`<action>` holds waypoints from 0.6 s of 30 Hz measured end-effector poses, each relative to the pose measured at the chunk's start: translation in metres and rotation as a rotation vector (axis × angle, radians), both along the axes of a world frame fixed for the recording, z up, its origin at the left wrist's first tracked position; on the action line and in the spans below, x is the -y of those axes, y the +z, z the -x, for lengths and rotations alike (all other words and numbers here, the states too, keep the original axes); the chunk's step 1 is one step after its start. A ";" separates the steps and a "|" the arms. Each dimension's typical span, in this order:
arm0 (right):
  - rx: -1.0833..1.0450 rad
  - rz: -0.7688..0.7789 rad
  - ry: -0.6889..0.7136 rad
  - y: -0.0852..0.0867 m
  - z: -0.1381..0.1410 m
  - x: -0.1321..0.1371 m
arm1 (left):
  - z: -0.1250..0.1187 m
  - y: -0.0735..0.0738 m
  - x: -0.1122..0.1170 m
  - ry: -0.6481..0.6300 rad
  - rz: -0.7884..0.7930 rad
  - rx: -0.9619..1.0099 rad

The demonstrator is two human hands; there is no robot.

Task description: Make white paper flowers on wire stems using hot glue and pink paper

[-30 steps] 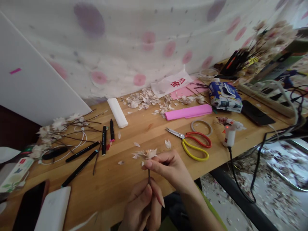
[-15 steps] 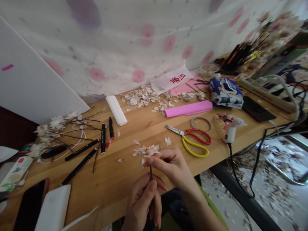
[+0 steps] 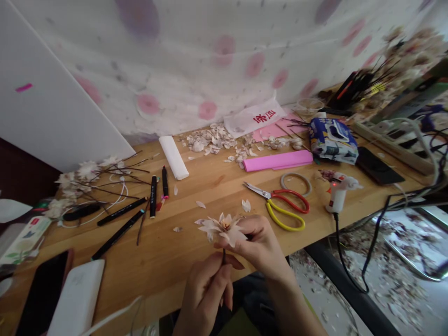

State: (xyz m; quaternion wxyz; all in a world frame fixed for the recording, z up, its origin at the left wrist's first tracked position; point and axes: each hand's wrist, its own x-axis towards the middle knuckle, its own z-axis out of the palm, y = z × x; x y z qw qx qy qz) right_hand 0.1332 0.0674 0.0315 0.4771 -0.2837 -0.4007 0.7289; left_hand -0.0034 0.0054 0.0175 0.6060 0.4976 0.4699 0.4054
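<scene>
Two grips clamped: left hand [image 3: 205,294] tight on the thin stem [image 3: 224,255], right hand [image 3: 261,245] steadying the petalled flower [image 3: 222,228] just above it.

Right hand [image 3: 261,245] reaching forward meets red-and-yellow-handled steel scissors [image 3: 271,195]; left hand [image 3: 205,294] going left across the wooden workbench [image 3: 210,186] meets thin black marker pens [image 3: 117,234].

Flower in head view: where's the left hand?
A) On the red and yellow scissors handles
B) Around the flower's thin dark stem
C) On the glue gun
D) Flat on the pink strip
B. The left hand wraps the thin dark stem just below the flower, while the right hand pinches at the flower's base.
</scene>
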 end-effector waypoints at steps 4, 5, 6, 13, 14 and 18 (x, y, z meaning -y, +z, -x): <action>0.117 -0.163 -0.062 0.001 -0.003 0.001 | 0.006 -0.011 -0.001 0.007 -0.228 -0.153; 0.155 -0.207 -0.078 0.002 -0.004 0.001 | 0.008 -0.014 0.000 0.011 -0.290 -0.233; 0.189 -0.248 -0.091 0.003 -0.005 0.001 | 0.011 -0.019 0.000 0.012 -0.354 -0.313; 0.249 -0.425 -0.126 0.007 -0.008 0.004 | 0.022 -0.045 -0.002 0.127 -0.765 -0.606; 0.262 -0.442 -0.147 0.007 -0.008 0.005 | 0.021 -0.046 -0.003 0.128 -0.785 -0.612; 0.270 -0.465 -0.167 0.004 -0.006 0.004 | 0.016 -0.049 -0.003 0.163 -0.790 -0.613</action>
